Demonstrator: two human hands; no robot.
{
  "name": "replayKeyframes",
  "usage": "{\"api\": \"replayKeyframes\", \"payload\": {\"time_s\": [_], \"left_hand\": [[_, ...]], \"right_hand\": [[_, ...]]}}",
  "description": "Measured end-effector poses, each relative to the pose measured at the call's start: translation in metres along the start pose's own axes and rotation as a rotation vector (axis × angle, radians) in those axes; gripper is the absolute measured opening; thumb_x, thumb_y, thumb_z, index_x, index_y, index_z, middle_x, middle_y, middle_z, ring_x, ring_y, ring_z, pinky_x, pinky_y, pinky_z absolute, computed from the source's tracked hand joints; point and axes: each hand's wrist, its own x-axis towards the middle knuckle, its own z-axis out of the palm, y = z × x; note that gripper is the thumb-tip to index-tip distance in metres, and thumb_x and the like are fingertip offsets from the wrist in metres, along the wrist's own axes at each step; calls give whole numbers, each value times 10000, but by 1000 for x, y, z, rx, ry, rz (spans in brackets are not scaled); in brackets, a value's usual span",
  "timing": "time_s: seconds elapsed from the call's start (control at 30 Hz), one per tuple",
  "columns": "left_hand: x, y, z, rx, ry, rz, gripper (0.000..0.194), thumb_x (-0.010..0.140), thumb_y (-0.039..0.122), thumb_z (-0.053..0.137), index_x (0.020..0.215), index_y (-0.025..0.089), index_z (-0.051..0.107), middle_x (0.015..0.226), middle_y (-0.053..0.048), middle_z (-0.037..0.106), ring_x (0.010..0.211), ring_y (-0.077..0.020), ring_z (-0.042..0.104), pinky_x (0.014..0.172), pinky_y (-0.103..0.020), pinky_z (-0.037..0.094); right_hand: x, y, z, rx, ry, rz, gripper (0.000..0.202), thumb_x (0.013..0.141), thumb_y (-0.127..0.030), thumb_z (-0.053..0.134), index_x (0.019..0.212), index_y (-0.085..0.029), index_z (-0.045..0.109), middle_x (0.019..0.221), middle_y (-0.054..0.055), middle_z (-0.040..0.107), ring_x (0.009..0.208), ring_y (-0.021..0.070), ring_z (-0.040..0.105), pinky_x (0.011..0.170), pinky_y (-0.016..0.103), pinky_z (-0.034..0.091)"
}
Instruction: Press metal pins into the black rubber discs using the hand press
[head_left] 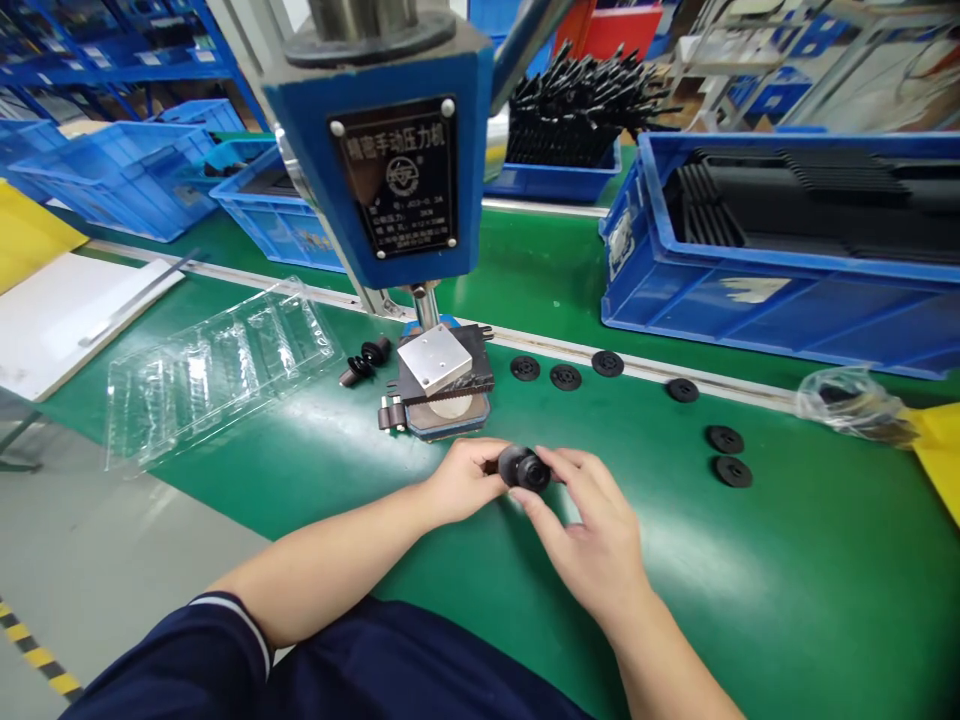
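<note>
Between my two hands, above the green bench top, is a black flanged plastic roller (533,472) with a round disc on its left side. My left hand (466,482) pinches it from the left, and my right hand (592,520) grips it from the right with thumb and fingers. Just beyond them stands a blue manual press (412,160) with a silver metal plate (435,358) under its ram. Several flat black discs, such as one black disc (565,377), lie on the bench to the right. Similar black rollers (365,360) lie left of the press base.
A clear plastic tray (225,370) lies on the left of the bench. A blue crate (780,290) of black parts stands at the back right, another blue bin (555,182) behind the press. A clear bag (851,400) lies near the right edge.
</note>
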Motion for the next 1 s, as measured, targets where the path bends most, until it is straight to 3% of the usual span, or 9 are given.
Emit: {"api": "replayKeyframes", "payload": {"time_s": [0.43, 0.67, 1.0], "left_hand": [[1, 4, 0, 162, -30, 152, 222, 800, 167, 703, 1019, 173, 741, 1071, -93, 743, 1011, -213, 692, 928, -346, 541], [-1, 3, 0, 198, -42, 164, 236, 810, 145, 679, 1037, 177, 734, 1100, -95, 736, 1035, -217, 688, 944, -361, 539], [-2, 5, 3, 206, 14, 142, 187, 833, 232, 679, 994, 156, 736, 1015, -102, 752, 964, -219, 703, 892, -345, 557]], "right_hand": [[-3, -7, 2, -65, -32, -74, 373, 870, -222, 656, 1215, -144, 538, 1058, 94, 572, 950, 198, 521, 812, 382, 464], [-4, -7, 0, -81, -43, -64, 375, 865, -227, 663, 1210, -135, 549, 1055, 94, 576, 942, 199, 523, 808, 375, 454], [-8, -9, 9, -97, 24, -30, 379, 873, -281, 660, 1213, -163, 541, 1024, 91, 615, 904, 207, 567, 773, 377, 467]]}}
